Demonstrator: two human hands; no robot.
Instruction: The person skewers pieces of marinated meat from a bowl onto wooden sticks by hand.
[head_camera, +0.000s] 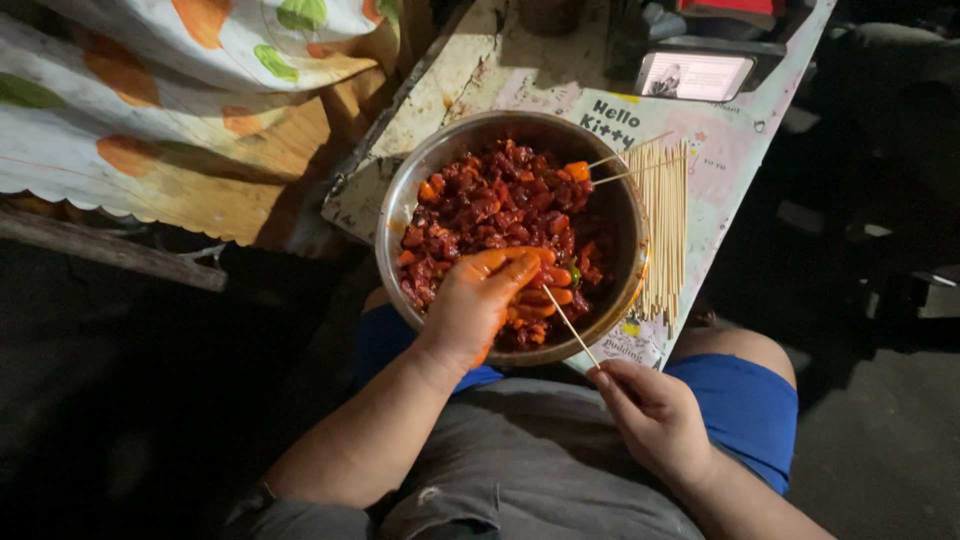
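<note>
Left hand (478, 300) is down in the bowl (400, 215), fingers curled together over a few sauce-coated pieces at the near side of the meat (495, 205) — the fingers are slick with red-orange marinade. Right hand (655, 415) sits just outside the bowl's near rim, above the lap, thumb and fingers pinched shut on the end of a skewer (570, 326). That stick slants up and left, its tip going in among the pieces under the left fingers. The bowl is steel, round, heaped with dark red chunks and a few orange bits, and it rests on the near end of a small table (470, 75). Two more sticks lean on the far rim, tips in the meat. Just right of the bowl lies a bundle of bare sticks (665, 225) — touching the rim, it seems. A patterned cloth (170, 100) hangs at the left.
</note>
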